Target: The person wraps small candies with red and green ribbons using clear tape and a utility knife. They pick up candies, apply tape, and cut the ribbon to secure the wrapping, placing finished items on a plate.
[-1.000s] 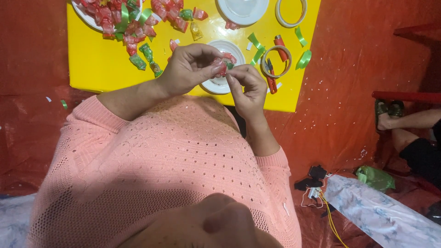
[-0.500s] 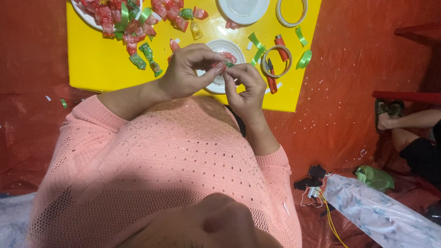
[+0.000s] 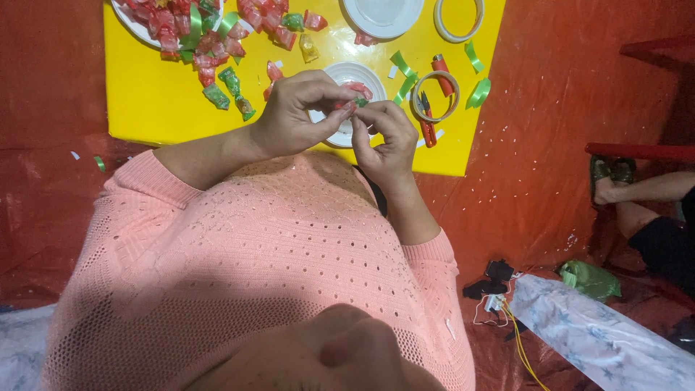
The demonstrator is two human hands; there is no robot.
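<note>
Head view: your left hand and right hand fingertips pinch small wrapped candy between them; white dish just beyond fingers.

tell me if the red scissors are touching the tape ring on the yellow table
Touching: the head view shows the red scissors lying across the tape ring's lower rim, with no gap between them.

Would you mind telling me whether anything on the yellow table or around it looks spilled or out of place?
Yes: wrapped candies have spilled off the heaped plate onto the yellow table, and a green ribbon scrap lies on the red floor sheet. Both the left hand and right hand pinch one small candy.
</note>
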